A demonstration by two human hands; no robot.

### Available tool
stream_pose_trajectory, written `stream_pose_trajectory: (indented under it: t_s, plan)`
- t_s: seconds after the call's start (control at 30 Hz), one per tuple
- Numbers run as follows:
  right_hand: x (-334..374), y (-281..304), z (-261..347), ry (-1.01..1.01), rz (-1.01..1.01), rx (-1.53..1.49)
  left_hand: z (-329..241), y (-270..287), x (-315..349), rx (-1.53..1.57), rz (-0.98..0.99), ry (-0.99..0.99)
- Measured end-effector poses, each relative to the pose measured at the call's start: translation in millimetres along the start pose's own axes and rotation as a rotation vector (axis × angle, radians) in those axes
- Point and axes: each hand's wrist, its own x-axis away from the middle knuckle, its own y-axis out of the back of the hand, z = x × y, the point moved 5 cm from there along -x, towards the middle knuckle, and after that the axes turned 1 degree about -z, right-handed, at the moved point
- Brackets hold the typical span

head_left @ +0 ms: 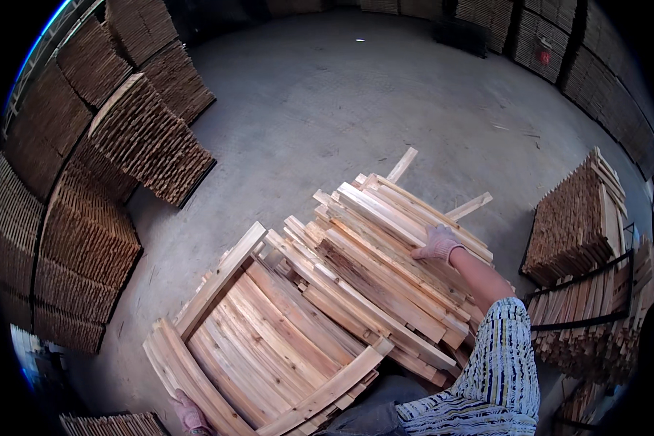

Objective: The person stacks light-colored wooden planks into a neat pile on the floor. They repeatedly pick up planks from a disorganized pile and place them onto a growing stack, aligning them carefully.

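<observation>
- Right hand's fingers spread over the loose boards; a balanced mid-board hold suits.
- Left hand at the outer plank; grip, I can't tell.

My right hand, gloved in pale pink, is lying palm down ahead of me, its thumb pointing left. My bare forearm is slanting up to it from a striped sleeve. My left hand, also gloved, is resting low at my left, its grip partly hidden.
</observation>
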Motion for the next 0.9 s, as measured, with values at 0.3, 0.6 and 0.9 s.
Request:
stream_pose_trajectory:
  t_s: [0.3,0.6,0.9]
  plan:
    - [-1.4,15.1,-3.1,0.037,0.041,-0.117,-8.1,-0.1,2.5,-0.004,-0.035,-0.035]
    - [7.8,4.4,6.8,0.009,-0.081,0.002,-0.2,-6.6,-3.2,-0.056,-0.071,-0.030]
    - [27.8,-0.3,36.3,0.042,-0.136,0.086,3.8,-3.7,-6.3,-0.057,-0.037,-0.018]
